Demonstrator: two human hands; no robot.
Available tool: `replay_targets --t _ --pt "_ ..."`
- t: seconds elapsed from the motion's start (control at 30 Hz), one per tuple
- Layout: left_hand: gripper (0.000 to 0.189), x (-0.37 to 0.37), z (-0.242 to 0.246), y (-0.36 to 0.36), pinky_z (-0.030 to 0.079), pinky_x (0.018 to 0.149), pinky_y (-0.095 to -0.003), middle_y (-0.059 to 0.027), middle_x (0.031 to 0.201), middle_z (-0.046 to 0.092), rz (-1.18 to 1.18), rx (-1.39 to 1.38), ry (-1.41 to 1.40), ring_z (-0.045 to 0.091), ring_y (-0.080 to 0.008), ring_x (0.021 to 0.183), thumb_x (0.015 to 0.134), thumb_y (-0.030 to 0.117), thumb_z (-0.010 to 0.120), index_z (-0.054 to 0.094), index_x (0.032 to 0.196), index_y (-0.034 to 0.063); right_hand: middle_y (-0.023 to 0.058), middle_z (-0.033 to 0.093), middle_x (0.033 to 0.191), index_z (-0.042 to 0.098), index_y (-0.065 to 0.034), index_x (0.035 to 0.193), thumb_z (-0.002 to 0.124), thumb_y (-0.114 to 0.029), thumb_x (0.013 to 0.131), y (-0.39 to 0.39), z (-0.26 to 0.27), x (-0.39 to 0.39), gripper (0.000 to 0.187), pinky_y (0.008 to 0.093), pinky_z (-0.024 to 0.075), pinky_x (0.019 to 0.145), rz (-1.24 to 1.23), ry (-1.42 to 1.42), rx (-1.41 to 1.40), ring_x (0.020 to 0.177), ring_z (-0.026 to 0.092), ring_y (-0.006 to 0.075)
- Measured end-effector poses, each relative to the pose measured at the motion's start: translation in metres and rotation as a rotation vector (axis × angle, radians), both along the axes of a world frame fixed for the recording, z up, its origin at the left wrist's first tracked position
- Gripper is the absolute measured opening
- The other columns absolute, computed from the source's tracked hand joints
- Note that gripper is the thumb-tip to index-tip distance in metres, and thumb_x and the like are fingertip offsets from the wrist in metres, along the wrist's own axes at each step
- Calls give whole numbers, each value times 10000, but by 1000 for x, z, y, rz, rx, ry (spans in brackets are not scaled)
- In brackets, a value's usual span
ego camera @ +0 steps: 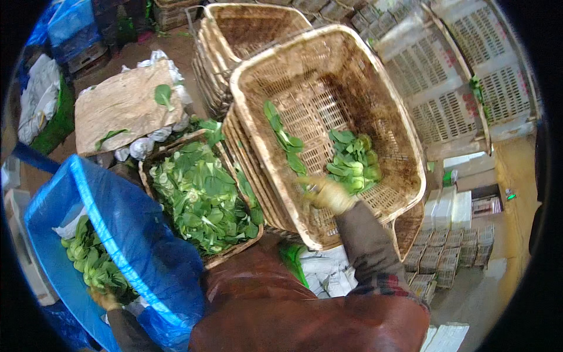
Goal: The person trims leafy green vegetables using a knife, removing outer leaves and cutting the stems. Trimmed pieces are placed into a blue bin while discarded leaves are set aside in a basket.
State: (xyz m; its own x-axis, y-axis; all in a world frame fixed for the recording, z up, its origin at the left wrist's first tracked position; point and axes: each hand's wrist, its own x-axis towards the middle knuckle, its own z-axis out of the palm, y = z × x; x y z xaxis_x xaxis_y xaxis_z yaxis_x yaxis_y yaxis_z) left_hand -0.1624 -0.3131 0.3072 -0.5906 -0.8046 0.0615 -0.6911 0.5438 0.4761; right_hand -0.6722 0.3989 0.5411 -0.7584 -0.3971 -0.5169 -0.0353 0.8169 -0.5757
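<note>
My right hand (330, 195), in a pale yellowish glove, is blurred over the near side of a large, dirty plastic basket (246, 110); what its fingers hold cannot be made out. Beside it, a bunch of bok choy heads (354, 169) lies in the basket, with loose leaves (283, 141) along the left. My left hand (104, 299) reaches into a container lined with blue plastic (127, 259) and touches the near end of a pile of bok choy (94, 259); its fingers are partly hidden. Between the two, a crate (239, 246) holds many loose green leaves (202, 193).
The large basket rests on a stack of nested baskets (250, 171), with another stack (211, 57) behind. A tan sheet (123, 105) bearing stray leaves lies at upper left. Pale slatted crates (440, 92) and bundled crates (448, 251) stand at right.
</note>
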Motion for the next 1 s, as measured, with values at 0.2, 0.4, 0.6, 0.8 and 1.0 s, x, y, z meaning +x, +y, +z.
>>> replay_targets --t 0.2,0.4,0.6,0.8,1.0 --pt "537 -236 162 236 377 1101 -427 -196 1443 475 299 240 573 483 -318 1286 981 255 616 457 1450 48 105 545 1436 532 -263 1417 741 -179 835 238 -201 17 624 434 474 1042 6 -107 733 1291 542 308" --pt "497 -378 191 371 365 1113 -381 -164 1391 555 -483 630 559 511 -257 1297 989 202 592 481 1423 -14 140 676 1245 626 -166 1318 904 -406 659 231 -159 -47 755 397 510 971 186 -301 722 1123 653 294" --pt "1016 -396 178 494 404 1097 -410 -114 1559 364 -812 1425 485 468 -251 1346 745 138 851 244 1554 51 112 708 1096 561 -70 1365 882 -264 728 35 3 6 739 339 538 831 -109 33 -457 940 653 181" --pt "931 -333 207 431 491 995 -347 -78 1254 608 -551 1613 428 601 -191 1140 650 265 955 432 1383 30 106 684 991 546 -91 1355 588 -205 983 -39 27 83 391 251 494 572 -397 -609 -824 702 632 153" --pt "730 -265 239 378 528 933 -338 -66 1166 663 -828 744 335 645 -163 1064 690 230 926 542 1287 60 118 680 1017 620 -67 1086 714 -197 783 -125 78 129 343 394 569 735 681 578 -306 836 685 326"
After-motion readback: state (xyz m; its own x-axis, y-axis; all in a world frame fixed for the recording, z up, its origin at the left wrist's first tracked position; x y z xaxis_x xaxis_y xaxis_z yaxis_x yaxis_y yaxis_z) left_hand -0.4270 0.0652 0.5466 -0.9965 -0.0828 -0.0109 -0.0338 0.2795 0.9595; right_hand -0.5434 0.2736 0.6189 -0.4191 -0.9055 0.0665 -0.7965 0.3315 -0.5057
